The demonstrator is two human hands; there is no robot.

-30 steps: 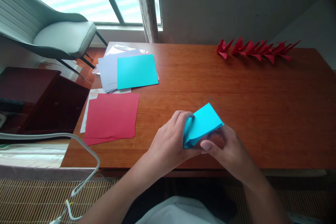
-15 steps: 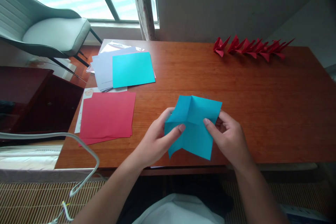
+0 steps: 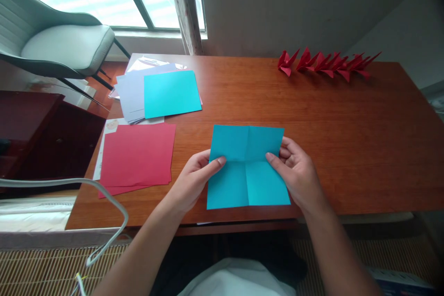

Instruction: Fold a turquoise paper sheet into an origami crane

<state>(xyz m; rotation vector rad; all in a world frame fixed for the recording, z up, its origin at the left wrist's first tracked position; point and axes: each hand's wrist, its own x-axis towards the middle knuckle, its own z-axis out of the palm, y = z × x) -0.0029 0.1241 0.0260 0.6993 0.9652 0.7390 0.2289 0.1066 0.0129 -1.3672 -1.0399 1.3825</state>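
Note:
A square blue sheet (image 3: pixel 247 185), marked by a vertical and a horizontal crease that cross near its middle, is spread almost flat above the near side of the brown table (image 3: pixel 243 92). My left hand (image 3: pixel 197 178) pinches its left edge, thumb on top and fingers behind. On the right edge, my right hand (image 3: pixel 294 171) grips the same sheet, with the thumb on its face and the other fingers partly hidden behind it.
Red sheets (image 3: pixel 138 155) lie at the table's left. Behind them a blue sheet (image 3: pixel 172 94) rests on pale papers (image 3: pixel 130 95). Several red folded paper birds (image 3: pixel 324 64) stand in a row at the back right. A white cable (image 3: pixel 120 212) curves at the lower left.
The blue sheet has been opened out from a partly folded, bent shape to nearly flat. My left hand has moved left with its edge. The view has shifted slightly.

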